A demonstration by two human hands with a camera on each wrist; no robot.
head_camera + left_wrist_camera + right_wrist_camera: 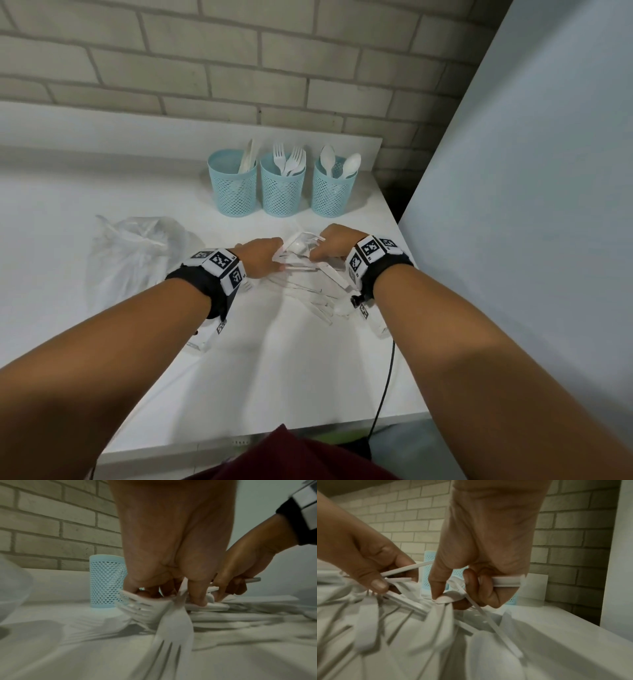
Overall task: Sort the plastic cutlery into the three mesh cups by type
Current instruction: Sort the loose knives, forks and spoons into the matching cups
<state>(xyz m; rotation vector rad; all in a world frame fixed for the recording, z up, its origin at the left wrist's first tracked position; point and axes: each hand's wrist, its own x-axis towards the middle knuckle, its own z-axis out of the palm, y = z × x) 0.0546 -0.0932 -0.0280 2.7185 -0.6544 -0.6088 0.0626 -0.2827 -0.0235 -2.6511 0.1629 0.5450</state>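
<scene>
Three blue mesh cups stand at the back of the table: the left cup [233, 188] holds knives, the middle cup [282, 190] forks, the right cup [333, 190] spoons. In front of them lies a loose pile of white plastic cutlery [308, 294]. Both hands are down in its far end. My left hand [278, 261] grips a few forks [137, 605], curled fingers round their handles. My right hand [317, 253] pinches a spoon bowl [447, 598] between forefinger and thumb. Its other fingers curl round a white handle [505, 581].
A crumpled clear plastic bag [137, 253] lies on the white table [102, 192] to the left of the hands. A brick wall [239, 68] rises behind the cups, and a pale panel [531, 205] closes the right side. The table's right edge runs just beyond my right wrist.
</scene>
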